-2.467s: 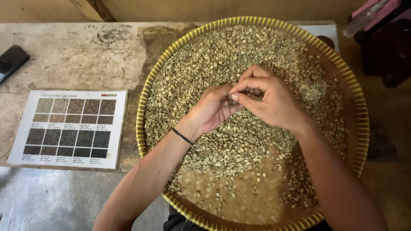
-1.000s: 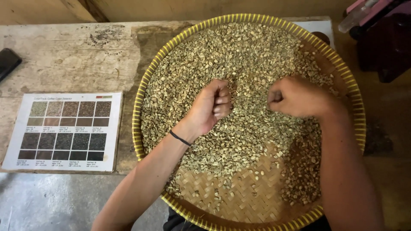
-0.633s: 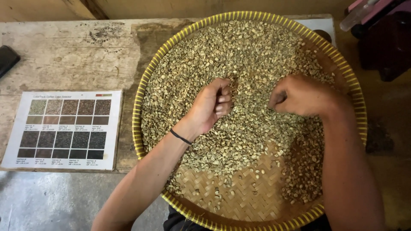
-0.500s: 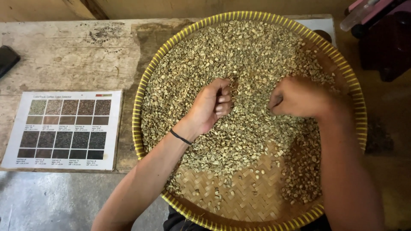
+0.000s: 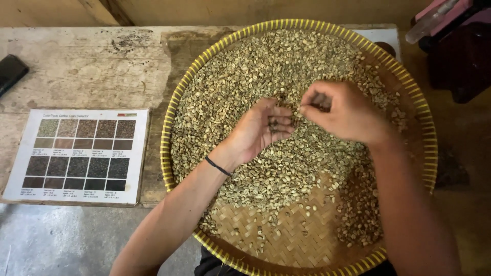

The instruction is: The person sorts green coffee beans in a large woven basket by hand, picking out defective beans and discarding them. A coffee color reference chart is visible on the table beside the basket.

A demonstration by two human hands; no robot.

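Head view: over the round woven bamboo tray with yellow rim point(image 5: 171, 153), the left hand point(image 5: 258, 130) lies palm-up, cupped open around a few dark beans point(image 5: 272, 122) above the pale green beans point(image 5: 266, 71). The right hand point(image 5: 342, 110) pinches shut beside it, contents hidden. Tilting the palm could spill the rejects back among the good beans.

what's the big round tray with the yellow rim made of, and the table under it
The big round tray looks like woven bamboo or similar cane: flat tan strips plaited in a herringbone, matte, with a yellow-wrapped rim. The table looks like bare weathered wood: pale, rough and stained, with visible cracks and no gloss.
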